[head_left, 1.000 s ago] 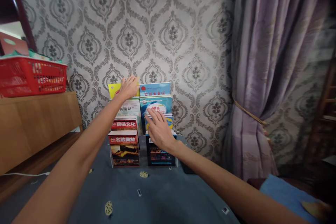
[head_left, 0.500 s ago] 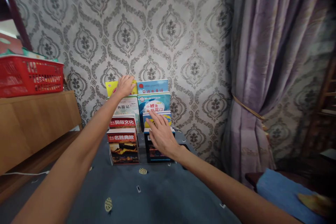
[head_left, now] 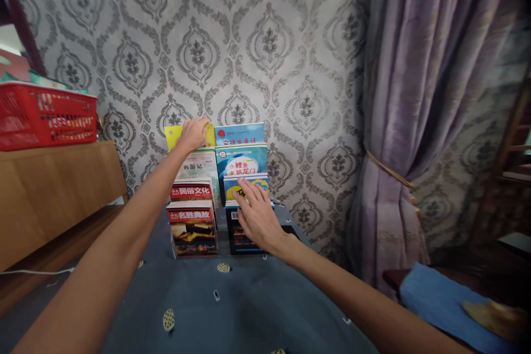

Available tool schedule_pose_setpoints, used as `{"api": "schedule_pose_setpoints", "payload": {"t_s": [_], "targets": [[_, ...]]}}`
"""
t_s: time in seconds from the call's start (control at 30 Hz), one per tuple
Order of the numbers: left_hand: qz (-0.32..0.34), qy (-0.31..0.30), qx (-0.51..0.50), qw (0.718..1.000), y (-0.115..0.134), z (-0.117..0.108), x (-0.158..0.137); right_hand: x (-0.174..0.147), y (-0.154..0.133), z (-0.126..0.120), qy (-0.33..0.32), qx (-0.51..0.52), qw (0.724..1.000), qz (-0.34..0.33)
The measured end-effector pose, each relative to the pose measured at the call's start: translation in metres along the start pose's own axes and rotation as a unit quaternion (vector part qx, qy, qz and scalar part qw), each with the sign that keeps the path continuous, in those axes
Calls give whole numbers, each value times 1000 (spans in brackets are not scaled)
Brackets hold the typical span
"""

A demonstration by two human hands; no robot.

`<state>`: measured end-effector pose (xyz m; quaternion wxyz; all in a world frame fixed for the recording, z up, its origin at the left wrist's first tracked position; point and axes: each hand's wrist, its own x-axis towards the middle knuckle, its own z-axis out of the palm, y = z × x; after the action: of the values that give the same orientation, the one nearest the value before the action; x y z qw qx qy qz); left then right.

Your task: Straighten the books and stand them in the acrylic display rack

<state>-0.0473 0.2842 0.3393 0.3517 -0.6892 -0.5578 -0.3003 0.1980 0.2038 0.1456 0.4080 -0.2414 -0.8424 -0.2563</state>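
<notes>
A clear stepped book rack (head_left: pixel 194 256) holds books in two columns on the dark cloth. At the back left, my left hand (head_left: pixel 194 134) has its fingers bent over the top edge of a yellow book (head_left: pixel 173 134). Below it stand a pale green book (head_left: pixel 193 167) and red-covered books (head_left: pixel 191 215). My right hand (head_left: pixel 258 214) is open, fingers spread against the front right books: a blue-and-yellow book (head_left: pixel 262 183) and a black-covered book (head_left: pixel 236 238), partly hidden. Behind those are a teal book (head_left: pixel 243 159) and a light blue book (head_left: pixel 244 133).
The dark blue tablecloth (head_left: pixel 249 310) has small printed patterns. On the left, a red basket (head_left: pixel 50 113) full of things sits on a wooden cabinet (head_left: pixel 62 188). A purple curtain (head_left: pixel 398 94) hangs at the right, above a blue cloth (head_left: pixel 431 298). Patterned wall (head_left: pixel 307 38) stands behind the rack.
The whole view has shifted slightly, so everything appears a little further left and up. Both hands keep nearly the same places at the books.
</notes>
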Motion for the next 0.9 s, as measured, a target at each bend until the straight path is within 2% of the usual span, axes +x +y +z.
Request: {"api": "schedule_pose_setpoints", "payload": {"t_s": [0.53,0.9], "targets": [[-10,-19,22,1000,9,-9,2,-13,-4,-9,9,32,999,1],[-16,-24,46,999,13,-16,-2,-57,-20,-17,5,34,999,13]]}}
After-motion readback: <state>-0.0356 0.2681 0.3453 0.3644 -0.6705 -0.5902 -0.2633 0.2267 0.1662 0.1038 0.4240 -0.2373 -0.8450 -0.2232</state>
